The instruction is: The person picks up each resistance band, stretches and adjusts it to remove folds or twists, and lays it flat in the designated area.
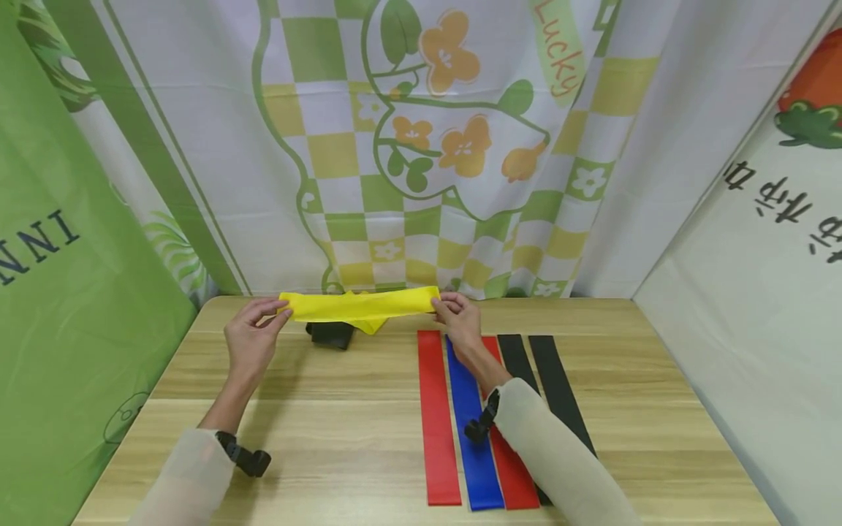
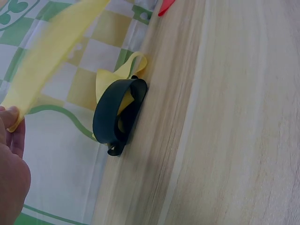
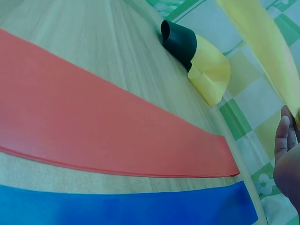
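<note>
Stretched level between both hands is a yellow resistance band (image 1: pixel 362 304), raised above the table's far edge. My left hand (image 1: pixel 253 332) pinches its left end between thumb and fingers. The right hand (image 1: pixel 458 319) pinches the other end, just above the flat bands. Behind and below the raised band, a black band (image 2: pixel 107 110) lies curled on its side with a second yellow band (image 3: pixel 211 70) bunched against it. In the left wrist view, the left hand (image 2: pixel 11 159) shows at the left edge with the held band rising from its fingertips.
Laid side by side on the right of the wooden table (image 1: pixel 316 438) are a red band (image 1: pixel 439 424), a blue band (image 1: pixel 476 467), another red band (image 1: pixel 520 475) and two black bands (image 1: pixel 559 387). A patterned curtain (image 1: pixel 421 241) hangs right behind the table's far edge.
</note>
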The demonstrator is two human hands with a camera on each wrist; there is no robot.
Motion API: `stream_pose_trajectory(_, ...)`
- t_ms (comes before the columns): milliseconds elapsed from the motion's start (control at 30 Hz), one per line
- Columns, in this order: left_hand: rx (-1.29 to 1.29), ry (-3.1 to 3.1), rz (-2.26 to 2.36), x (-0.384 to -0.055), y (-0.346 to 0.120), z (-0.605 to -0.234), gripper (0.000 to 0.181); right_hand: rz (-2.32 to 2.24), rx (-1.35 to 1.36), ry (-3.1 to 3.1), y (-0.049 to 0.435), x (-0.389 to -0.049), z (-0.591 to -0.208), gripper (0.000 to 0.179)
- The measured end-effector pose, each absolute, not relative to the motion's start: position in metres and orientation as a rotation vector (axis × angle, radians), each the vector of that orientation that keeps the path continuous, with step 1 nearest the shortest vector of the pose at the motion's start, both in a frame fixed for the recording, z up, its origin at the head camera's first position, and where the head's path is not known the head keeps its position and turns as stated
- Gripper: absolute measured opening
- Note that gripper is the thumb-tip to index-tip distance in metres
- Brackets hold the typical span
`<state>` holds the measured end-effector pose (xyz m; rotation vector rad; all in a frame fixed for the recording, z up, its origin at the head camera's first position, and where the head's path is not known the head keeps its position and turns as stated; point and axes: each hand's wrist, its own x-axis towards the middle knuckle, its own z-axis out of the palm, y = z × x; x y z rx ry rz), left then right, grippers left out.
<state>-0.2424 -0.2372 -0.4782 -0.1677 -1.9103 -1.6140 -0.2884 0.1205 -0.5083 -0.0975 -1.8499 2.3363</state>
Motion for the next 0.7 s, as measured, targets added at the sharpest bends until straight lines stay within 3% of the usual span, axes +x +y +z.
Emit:
stream_pose_trajectory(367,-0.106,-2.051,-1.757,-0.233,-0.236,-0.473,0.017,2.371,-0.091,-1.783,0.128,-0.289,-0.504,0.009)
stream_pose_trajectory(700,-0.053,-2.409,-1.624,-0.217,-0.239,-0.472,0.026,2.291,-0.024,-1.867,0.139,-0.29,-0.506,0.024)
